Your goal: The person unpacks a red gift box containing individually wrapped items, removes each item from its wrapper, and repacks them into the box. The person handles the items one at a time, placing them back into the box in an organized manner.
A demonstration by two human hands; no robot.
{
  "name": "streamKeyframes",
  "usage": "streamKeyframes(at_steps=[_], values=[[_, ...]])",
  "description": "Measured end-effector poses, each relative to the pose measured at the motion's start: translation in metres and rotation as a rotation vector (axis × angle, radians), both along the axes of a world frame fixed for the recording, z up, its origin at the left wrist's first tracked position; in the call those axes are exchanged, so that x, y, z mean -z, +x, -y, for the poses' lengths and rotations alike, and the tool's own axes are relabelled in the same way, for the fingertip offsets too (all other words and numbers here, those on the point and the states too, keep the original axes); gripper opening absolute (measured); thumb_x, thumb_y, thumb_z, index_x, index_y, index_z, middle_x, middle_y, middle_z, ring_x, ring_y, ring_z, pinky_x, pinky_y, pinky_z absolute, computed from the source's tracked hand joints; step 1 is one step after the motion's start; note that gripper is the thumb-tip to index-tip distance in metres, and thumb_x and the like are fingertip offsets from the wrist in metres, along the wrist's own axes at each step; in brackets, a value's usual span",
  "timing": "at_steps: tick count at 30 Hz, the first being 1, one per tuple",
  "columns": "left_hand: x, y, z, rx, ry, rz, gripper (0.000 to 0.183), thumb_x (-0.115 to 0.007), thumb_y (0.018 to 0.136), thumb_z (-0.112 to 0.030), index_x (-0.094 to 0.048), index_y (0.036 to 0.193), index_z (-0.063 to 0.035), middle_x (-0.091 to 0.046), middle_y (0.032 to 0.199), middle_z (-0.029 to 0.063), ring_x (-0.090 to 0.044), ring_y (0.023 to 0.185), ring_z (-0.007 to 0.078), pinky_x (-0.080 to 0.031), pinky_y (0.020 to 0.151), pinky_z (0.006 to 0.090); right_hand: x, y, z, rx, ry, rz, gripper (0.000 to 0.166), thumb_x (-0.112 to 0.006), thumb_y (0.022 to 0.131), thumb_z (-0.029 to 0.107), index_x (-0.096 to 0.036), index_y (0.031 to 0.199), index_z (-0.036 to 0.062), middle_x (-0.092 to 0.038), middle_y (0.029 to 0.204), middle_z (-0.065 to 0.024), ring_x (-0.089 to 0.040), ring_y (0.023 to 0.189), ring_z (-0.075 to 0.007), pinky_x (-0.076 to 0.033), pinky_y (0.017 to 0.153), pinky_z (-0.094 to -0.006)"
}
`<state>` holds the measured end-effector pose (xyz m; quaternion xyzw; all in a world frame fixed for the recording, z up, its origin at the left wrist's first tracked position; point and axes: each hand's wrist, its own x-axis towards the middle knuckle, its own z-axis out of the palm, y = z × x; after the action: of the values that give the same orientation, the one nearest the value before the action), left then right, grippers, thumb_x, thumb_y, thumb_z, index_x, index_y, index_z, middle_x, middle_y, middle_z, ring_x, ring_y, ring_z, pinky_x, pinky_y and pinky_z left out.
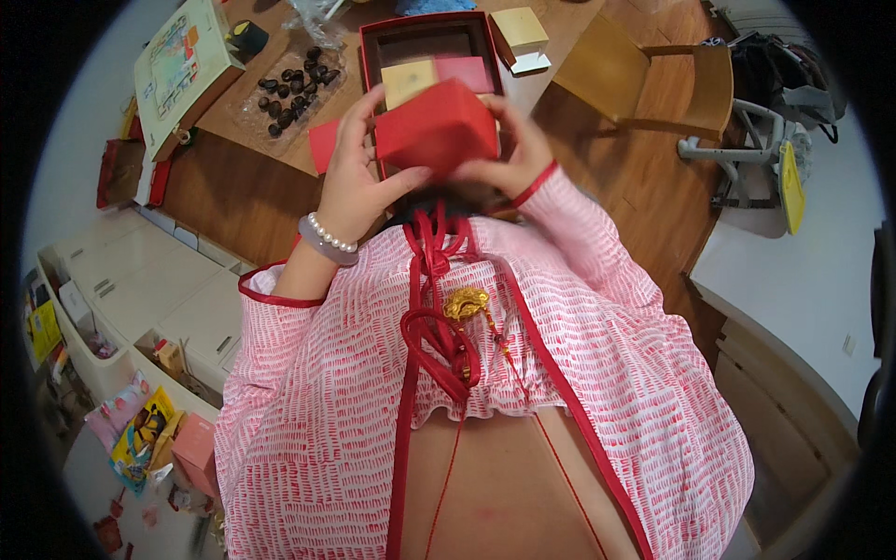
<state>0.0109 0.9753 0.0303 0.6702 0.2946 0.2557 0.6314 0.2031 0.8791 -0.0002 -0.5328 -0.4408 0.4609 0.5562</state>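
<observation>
Between my two hands is a red cardboard box (437,133), blurred and slightly tilted. My left hand (357,161), with a pearl bracelet and a bangle at the wrist, grips its left side. My right hand (514,150) grips its right side, the thumb near the lower edge. Just beyond lies a larger open red box (428,21) with a dark inside, holding a cream box (408,82) and a pink-red box (463,72). A flat red piece (323,145) lies at the table edge, left of my left hand.
Dark round things (297,91) lie on clear plastic on the wooden table (280,143). An illustrated box (187,70) and a dark jar (248,36) stand left. An open cream box (520,35) lies beside the large red box. A wooden chair (651,84) stands right.
</observation>
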Motion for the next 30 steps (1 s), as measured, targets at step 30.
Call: streamKeyframes(at_steps=[30], values=[[-0.024, -0.018, 0.004, -0.071, 1.016, -0.475, 0.084, -0.076, 0.053, -0.013, -0.038, 0.128, -0.0093, -0.043, 0.124, 0.0095, -0.038, 0.117, 0.0308, -0.037, 0.099, 0.0374, -0.045, -0.033, -0.034, -0.156, -0.155, 0.297, 0.063, -0.066, 0.069, 0.023, -0.047, 0.123, -0.0038, -0.065, 0.095, -0.0183, -0.064, 0.086, -0.0213, -0.051, 0.078, -0.0294]])
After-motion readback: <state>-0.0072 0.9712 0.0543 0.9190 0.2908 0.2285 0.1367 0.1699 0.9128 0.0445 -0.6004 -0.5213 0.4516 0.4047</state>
